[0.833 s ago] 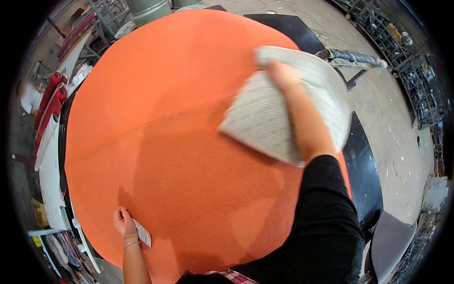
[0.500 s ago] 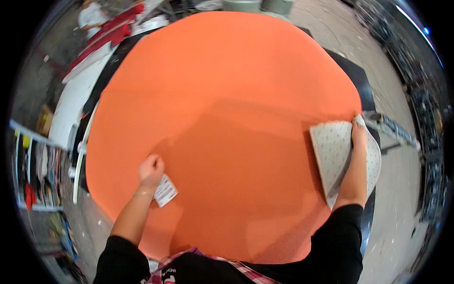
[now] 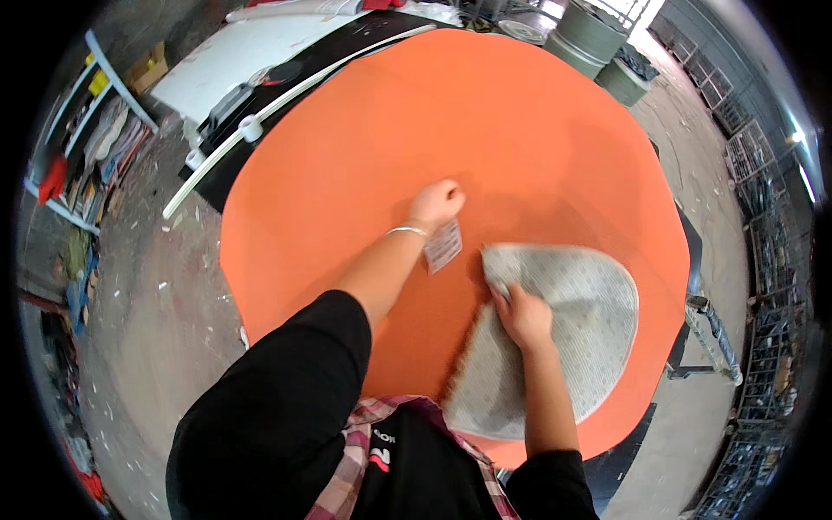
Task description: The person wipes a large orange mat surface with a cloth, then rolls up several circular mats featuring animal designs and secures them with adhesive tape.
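Note:
A large, roughly round orange rug (image 3: pixel 373 130) lies spread over a black table in front of me. On its near right part is a half-round mat piece (image 3: pixel 581 347), its grey dotted backing facing up and a fuzzy edge along its left side. My right hand (image 3: pixel 526 319) is closed on that piece near its upper left edge. Over the middle of the rug, my left hand (image 3: pixel 435 206) is closed, with a white printed label (image 3: pixel 445 246) hanging out below it. The fingertips of my left hand are partly hidden.
A long pale strip (image 3: pixel 295 94) and white rolls (image 3: pixel 250 128) lie along the table's left side. Behind stand grey-green drums (image 3: pixel 585 36). A shelf of folded textiles (image 3: pixel 117 152) is at far left. Wire cages (image 3: pixel 758 217) line the right. A metal arm (image 3: pixel 715 338) juts out at the table's right.
My view has turned. The mat piece has come inward from the rug's right edge, still in my right hand. My left hand has moved toward the middle of the rug along with the label.

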`<state>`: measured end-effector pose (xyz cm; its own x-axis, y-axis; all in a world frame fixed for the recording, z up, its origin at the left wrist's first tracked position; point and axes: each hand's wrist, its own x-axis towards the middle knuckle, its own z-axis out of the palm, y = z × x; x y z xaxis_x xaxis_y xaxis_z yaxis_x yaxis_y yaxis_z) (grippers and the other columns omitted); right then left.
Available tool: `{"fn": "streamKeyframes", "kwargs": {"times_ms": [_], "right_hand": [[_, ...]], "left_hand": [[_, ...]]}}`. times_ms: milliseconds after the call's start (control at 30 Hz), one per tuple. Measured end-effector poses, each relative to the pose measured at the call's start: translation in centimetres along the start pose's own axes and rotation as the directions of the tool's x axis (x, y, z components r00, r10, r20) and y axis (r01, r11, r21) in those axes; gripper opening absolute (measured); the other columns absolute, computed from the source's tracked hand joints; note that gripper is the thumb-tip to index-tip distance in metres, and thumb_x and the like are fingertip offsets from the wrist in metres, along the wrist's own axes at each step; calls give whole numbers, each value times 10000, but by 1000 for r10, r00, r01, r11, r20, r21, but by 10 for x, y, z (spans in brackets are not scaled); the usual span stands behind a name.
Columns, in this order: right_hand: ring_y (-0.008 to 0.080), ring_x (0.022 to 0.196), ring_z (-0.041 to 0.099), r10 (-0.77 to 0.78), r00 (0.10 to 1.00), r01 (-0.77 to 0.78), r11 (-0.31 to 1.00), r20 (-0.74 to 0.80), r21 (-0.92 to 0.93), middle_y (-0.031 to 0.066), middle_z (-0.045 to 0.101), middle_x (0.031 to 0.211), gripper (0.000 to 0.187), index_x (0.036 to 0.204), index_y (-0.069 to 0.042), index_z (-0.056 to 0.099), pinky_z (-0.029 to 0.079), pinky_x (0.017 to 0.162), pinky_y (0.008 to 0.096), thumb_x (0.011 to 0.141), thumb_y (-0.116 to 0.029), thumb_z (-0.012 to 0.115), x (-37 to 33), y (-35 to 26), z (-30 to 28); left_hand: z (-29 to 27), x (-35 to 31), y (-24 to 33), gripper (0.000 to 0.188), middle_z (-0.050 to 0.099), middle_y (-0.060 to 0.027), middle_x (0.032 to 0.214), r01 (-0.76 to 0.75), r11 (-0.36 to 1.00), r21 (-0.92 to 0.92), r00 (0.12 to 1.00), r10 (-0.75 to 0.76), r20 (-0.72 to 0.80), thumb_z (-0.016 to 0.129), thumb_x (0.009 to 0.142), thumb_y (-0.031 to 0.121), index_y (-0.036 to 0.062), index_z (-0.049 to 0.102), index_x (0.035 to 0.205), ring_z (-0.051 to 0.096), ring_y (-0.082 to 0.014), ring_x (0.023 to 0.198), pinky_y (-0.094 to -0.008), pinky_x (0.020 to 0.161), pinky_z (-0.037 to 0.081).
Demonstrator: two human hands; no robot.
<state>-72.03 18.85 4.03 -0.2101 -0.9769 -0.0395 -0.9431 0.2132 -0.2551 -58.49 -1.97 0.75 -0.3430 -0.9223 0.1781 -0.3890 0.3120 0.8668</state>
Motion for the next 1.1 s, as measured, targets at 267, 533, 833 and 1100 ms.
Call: {"fn": "streamKeyframes", "kwargs": {"times_ms": [267,533,833,1100], "right_hand": [[361,717,565,589,729,-649,757,-348,-80,190,592,753,360,821,-56,553,438,639,438,824,-402,454,-82,25,7],[359,935,530,326,942,-330,943,-85,-42,185,561,1014,507,1058,-93,514,423,783,430,825,-510,346,125,-252,59],[327,655,585,-412,911,396,878,-3,-271,154,596,692,368,786,-49,542,463,609,427,815,-399,434,192,-442,196],[305,567,561,-522,844,481,838,-124,-256,141,562,615,273,711,-59,530,445,528,417,796,-318,510,185,-428,204]], "left_hand": [[-185,-159,-38,164,529,-43,663,-113,936,-332,936,213,280,473,797,150,28,533,705,498,-134,652,-297,589,404],[-480,-403,-244,106,492,14,595,645,720,-255,620,-688,-377,504,752,101,32,585,748,452,-75,541,-220,479,358],[-472,-445,-219,134,427,43,531,618,586,-524,367,-804,-467,455,780,95,32,566,736,363,-36,448,-198,394,257],[-488,-448,-245,150,401,33,484,568,367,-736,239,-930,-279,460,784,90,1,554,709,341,-34,411,-197,379,237]]}}
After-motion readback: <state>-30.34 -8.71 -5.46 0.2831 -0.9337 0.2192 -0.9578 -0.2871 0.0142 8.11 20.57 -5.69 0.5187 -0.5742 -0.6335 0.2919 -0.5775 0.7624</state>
